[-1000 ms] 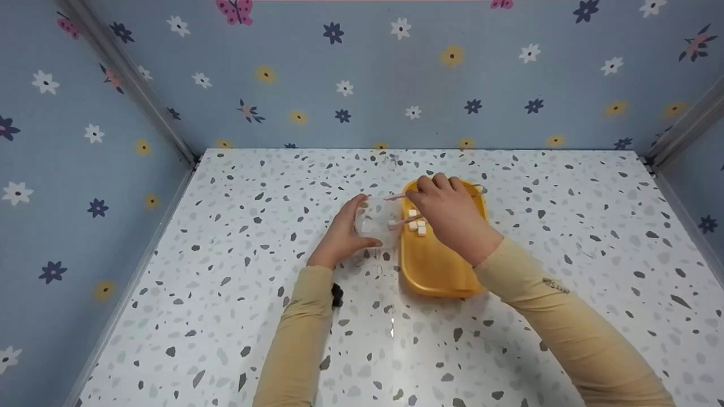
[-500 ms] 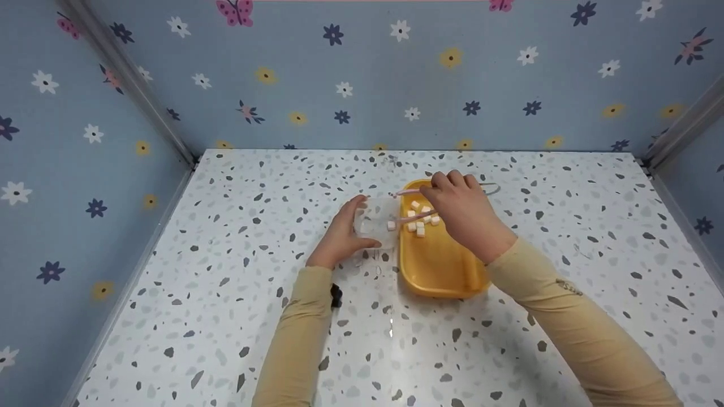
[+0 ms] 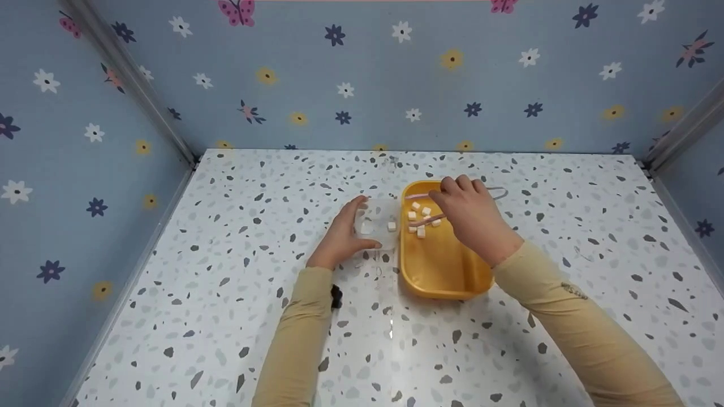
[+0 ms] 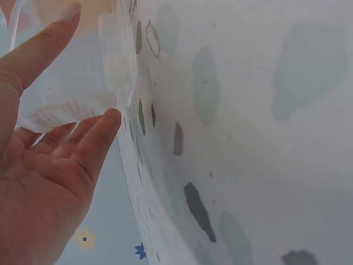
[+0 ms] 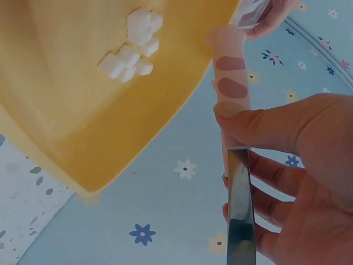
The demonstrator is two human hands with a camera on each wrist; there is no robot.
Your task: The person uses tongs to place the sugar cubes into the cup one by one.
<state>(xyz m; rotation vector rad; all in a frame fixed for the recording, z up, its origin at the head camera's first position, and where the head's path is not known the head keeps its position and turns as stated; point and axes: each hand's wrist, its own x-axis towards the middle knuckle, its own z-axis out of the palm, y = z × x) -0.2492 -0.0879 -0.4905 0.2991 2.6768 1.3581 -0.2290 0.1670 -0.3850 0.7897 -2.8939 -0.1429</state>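
Observation:
A clear plastic box (image 3: 376, 210) stands on the table, and my left hand (image 3: 338, 236) holds it from the left, thumb on the near side and fingers on the far side. One white cube (image 3: 391, 226) lies in the box near its right wall. My right hand (image 3: 474, 219) grips tongs (image 3: 428, 220) with pink arms and a metal bend, their tips spread over the left part of a yellow tray (image 3: 438, 277). Several white cubes (image 3: 421, 232) lie below those tips. In the right wrist view my thumb presses the pink sleeve above the metal strip (image 5: 241, 193).
The speckled white table (image 3: 226, 339) carries the box and tray side by side. A blue flowered panel (image 3: 373, 62) rises at the back, with others left and right. Something small and black (image 3: 336, 295) shows beside my left sleeve.
The tongs' tips have left the box and moved right, over the tray. The white cube that was at their tips lies let go in the box. My left hand has stayed put.

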